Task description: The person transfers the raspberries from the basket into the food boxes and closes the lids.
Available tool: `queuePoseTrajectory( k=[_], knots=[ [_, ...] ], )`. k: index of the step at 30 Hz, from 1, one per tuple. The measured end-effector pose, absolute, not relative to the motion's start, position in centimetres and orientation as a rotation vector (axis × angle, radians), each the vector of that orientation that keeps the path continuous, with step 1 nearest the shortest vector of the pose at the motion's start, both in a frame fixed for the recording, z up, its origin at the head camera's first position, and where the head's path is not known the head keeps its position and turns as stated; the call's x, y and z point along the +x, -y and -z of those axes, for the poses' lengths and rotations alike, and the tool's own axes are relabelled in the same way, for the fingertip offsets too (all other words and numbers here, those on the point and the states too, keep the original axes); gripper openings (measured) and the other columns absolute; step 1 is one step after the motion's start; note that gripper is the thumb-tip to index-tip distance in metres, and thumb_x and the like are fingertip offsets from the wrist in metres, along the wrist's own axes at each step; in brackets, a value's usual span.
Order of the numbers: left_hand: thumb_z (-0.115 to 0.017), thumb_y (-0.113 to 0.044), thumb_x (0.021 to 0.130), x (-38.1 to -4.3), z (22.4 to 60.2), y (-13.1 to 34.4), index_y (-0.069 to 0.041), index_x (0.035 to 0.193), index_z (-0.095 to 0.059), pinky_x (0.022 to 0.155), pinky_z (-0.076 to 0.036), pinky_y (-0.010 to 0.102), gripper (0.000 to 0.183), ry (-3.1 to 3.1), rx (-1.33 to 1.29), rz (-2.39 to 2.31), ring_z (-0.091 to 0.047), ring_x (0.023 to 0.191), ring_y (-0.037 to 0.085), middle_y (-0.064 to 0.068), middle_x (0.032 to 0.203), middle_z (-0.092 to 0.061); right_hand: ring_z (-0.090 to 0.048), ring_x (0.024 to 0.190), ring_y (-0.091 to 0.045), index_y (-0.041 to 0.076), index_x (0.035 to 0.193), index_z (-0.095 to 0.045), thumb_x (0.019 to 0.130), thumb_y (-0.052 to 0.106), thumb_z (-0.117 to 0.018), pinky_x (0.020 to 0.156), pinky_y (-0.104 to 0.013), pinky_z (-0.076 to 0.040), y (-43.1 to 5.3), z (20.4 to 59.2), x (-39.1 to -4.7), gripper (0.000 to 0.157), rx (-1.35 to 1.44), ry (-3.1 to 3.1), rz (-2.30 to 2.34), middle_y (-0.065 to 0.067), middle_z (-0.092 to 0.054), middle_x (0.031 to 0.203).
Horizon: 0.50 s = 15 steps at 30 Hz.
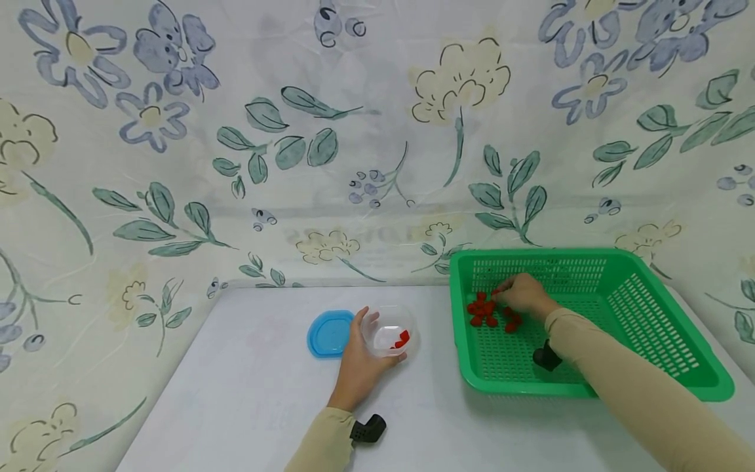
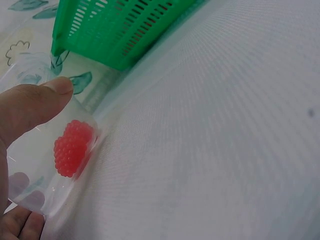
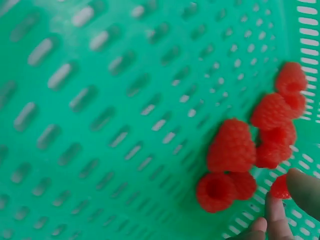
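Observation:
My left hand [image 1: 360,369] grips a clear plastic tub [image 1: 382,320] on the white table, thumb on the near side and fingers round the far side. A few red raspberries [image 1: 403,339] lie in the tub; one raspberry [image 2: 74,147] shows large through its wall in the left wrist view. Over at the right, my right hand [image 1: 527,295] reaches into a green basket [image 1: 531,389]. Its thumb and finger pinch a raspberry [image 3: 281,187], partly covered by the thumb. Several more raspberries [image 3: 232,145] sit on the basket floor, close by the hand.
A blue lid [image 1: 328,335] lies flat on the table [image 1: 236,387], just left of the tub. The basket's slotted walls rise around the right hand. Behind the table hangs a flower-patterned cloth [image 1: 377,131].

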<state>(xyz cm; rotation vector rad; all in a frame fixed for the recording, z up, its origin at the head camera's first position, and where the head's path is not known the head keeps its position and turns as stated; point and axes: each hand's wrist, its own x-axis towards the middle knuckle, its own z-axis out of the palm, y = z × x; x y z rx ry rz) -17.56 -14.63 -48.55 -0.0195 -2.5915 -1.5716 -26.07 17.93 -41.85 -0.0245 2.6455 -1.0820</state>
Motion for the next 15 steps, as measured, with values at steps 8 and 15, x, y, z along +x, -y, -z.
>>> queuePoseTrajectory(
  k=[8,15],
  knots=[
    [-0.094,-0.024,0.069,-17.7,48.6,14.6,-0.014,0.154,-0.027,0.112,-0.034,0.061,0.109,2.586,-0.012,1.567,-0.041,0.139,0.032,0.004,0.148,-0.050,-0.056,0.116,-0.045,-0.010,0.126,-0.060,0.098,0.019,-0.062,0.094,-0.053,-0.051,-17.9,41.2,-26.2,0.040,-0.036,-2.578,1.207,-0.031,-0.054,0.132],
    [-0.094,-0.025,0.069,-17.8,48.7,14.6,-0.013,0.154,-0.028,0.112,-0.034,0.062,0.108,2.583,-0.015,1.570,-0.041,0.138,0.033,0.005,0.148,-0.051,-0.043,0.131,-0.049,-0.006,0.132,-0.058,0.100,0.024,-0.061,0.104,-0.060,-0.042,-17.6,40.4,-26.2,0.045,-0.058,-2.511,1.288,-0.031,-0.045,0.144]
  ],
)
